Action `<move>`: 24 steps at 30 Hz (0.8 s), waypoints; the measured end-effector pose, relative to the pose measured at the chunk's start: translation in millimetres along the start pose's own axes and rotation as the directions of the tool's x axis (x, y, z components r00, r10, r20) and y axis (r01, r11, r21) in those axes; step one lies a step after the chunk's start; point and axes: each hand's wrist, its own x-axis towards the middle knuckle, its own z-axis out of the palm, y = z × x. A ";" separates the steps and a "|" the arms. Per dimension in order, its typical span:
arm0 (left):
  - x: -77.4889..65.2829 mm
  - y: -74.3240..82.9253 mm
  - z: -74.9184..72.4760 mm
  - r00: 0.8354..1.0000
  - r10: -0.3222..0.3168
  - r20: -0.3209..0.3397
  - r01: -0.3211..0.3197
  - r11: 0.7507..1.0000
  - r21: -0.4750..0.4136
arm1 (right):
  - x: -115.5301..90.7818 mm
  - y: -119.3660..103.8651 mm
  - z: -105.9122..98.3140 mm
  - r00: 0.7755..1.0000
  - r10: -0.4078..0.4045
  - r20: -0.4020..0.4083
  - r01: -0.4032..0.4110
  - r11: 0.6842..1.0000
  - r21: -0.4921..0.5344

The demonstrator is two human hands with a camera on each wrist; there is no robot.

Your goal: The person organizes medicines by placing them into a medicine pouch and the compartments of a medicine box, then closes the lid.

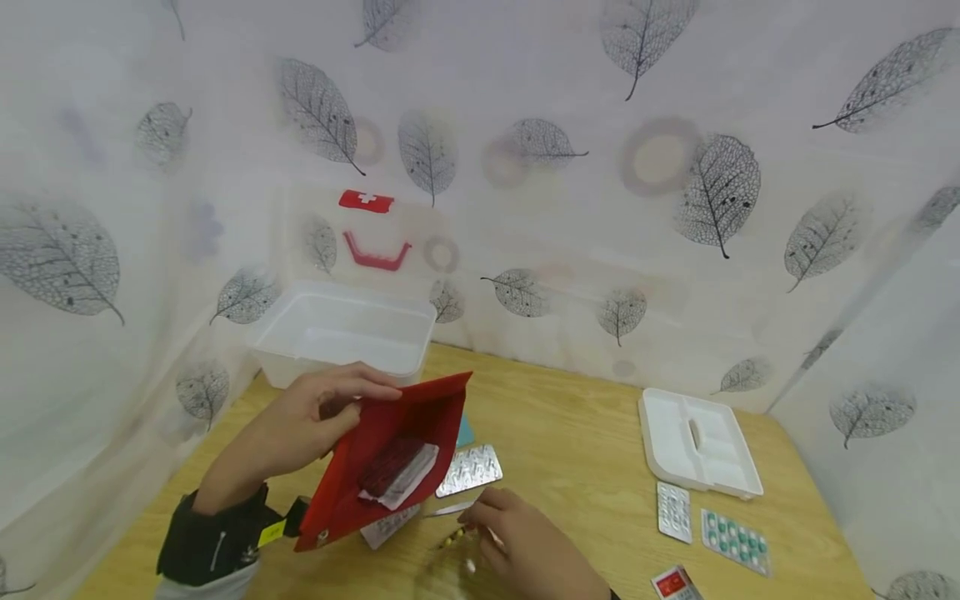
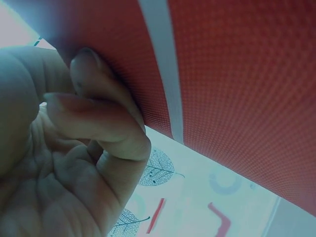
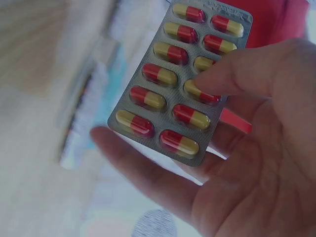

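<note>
My left hand (image 1: 307, 421) grips the upper left edge of a red pouch (image 1: 345, 504), tilted with its mouth open toward me. Its woven red side, crossed by a pale strip, fills much of the left wrist view. Inside the pouch lie a white packet (image 1: 412, 477) and a dark red item beside it. My right hand (image 1: 532, 542), low and to the right of the pouch, pinches a blister pack (image 3: 168, 79) of red and yellow capsules, thumb on its front. Behind and below the pouch lie a silver blister pack (image 1: 471, 471) and another blister pack (image 1: 390, 527), partly hidden.
A white plastic bin (image 1: 345, 333) stands at the back left. On the right are a white divided tray (image 1: 678, 437), a silver blister pack (image 1: 674, 512), a green-capsule pack (image 1: 737, 542) and a small red-and-white packet (image 1: 675, 583). A thin pale strip (image 1: 450, 509) lies near my right hand.
</note>
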 end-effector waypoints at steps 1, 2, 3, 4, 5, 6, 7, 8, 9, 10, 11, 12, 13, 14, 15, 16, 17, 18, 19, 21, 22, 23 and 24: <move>-0.3 0.2 0.2 1.000 0.000 0.002 0.000 1.000 -0.004 | -0.3 -1.8 -3.9 1.000 0.001 -0.021 -0.001 1.000 -0.006; -0.5 0.4 0.5 1.000 0.001 0.004 -0.001 1.000 -0.008 | -0.3 -3.5 -8.2 0.999 0.004 -0.044 -0.004 1.000 -0.014; -0.5 0.7 0.8 1.000 0.002 0.007 -0.002 1.000 -0.018 | -0.1 -5.3 -12.9 0.997 -0.003 -0.072 0.001 1.000 -0.025; -0.4 1.2 1.1 1.000 0.002 0.008 -0.002 1.000 -0.025 | 0.5 -7.0 -17.8 0.995 -0.009 -0.099 0.006 0.999 -0.033; -0.4 1.7 1.3 1.000 0.002 0.009 -0.002 1.000 -0.029 | 1.3 -8.9 -22.6 0.992 -0.019 -0.126 0.014 0.999 -0.039; -0.6 2.2 1.4 1.000 0.000 0.009 0.001 0.999 -0.033 | 2.2 -10.8 -27.2 0.988 -0.030 -0.151 0.023 0.999 -0.044; -1.0 2.6 1.5 1.000 -0.002 0.007 0.003 1.000 -0.031 | 3.4 -13.0 -31.5 0.984 -0.034 -0.173 0.027 0.999 -0.041; -1.4 3.1 1.5 1.000 -0.005 0.007 0.005 1.000 -0.027 | 4.3 -15.1 -35.4 0.980 -0.040 -0.193 0.033 0.999 -0.041; -2.1 3.4 1.4 1.000 -0.008 0.005 0.008 1.000 -0.019 | 5.4 -17.5 -38.9 0.976 -0.049 -0.211 0.042 0.998 -0.037; -3.0 3.6 1.3 1.000 -0.011 0.005 0.011 1.000 -0.015 | 6.6 -19.8 -41.8 0.972 -0.058 -0.230 0.052 0.998 -0.031; -4.0 3.8 1.1 1.000 -0.015 0.005 0.015 1.000 -0.012 | 7.7 -22.2 -44.2 0.967 -0.063 -0.247 0.059 0.998 -0.024; -5.1 3.8 0.9 1.000 -0.016 0.007 0.016 1.000 -0.012 | 8.9 -24.6 -46.2 0.961 -0.069 -0.267 0.067 0.998 -0.017; -6.0 3.8 0.8 1.000 -0.016 0.009 0.017 1.000 -0.011 | 10.4 -26.5 -47.8 0.953 -0.084 -0.292 0.085 0.996 -0.008; -6.7 3.7 0.7 1.000 -0.015 0.014 0.016 1.000 -0.015 | 12.3 -28.5 -49.2 0.943 -0.099 -0.319 0.106 0.994 0.002; -7.2 3.7 0.6 1.000 -0.012 0.015 0.012 1.000 -0.014 | 14.4 -30.5 -50.5 0.931 -0.113 -0.346 0.126 0.992 0.013; -7.3 3.8 0.7 1.000 -0.007 0.015 0.007 1.000 -0.011 | 16.8 -32.4 -51.6 0.920 -0.123 -0.372 0.142 0.990 0.025; -7.0 4.0 0.9 1.000 -0.003 0.017 0.004 1.000 -0.009 | 19.1 -34.3 -52.6 0.910 -0.130 -0.393 0.155 0.987 0.033; -6.4 4.2 1.2 1.000 0.000 0.020 0.001 1.000 -0.009 | 21.5 -35.9 -53.5 0.899 -0.144 -0.415 0.174 0.984 0.035; -5.5 4.5 1.7 1.000 0.002 0.023 -0.001 1.000 -0.006 | 23.9 -37.4 -54.0 0.889 -0.157 -0.431 0.191 0.981 0.036; -3.6 4.5 2.7 1.000 0.003 0.028 -0.003 1.000 -0.006 | 28.0 -40.5 -54.2 0.877 -0.174 -0.447 0.208 0.978 0.029; -2.9 4.5 3.3 1.000 -0.001 0.030 0.001 1.000 -0.012 | 29.8 -41.8 -53.7 0.873 -0.185 -0.451 0.217 0.976 0.020; -2.5 4.2 3.7 0.999 -0.005 0.034 0.006 1.000 -0.020 | 31.4 -42.9 -53.0 0.868 -0.198 -0.455 0.228 0.974 0.010; -2.2 3.8 4.1 0.999 -0.005 0.036 0.006 1.000 -0.025 | 33.0 -43.7 -51.9 0.864 -0.211 -0.457 0.238 0.971 0.001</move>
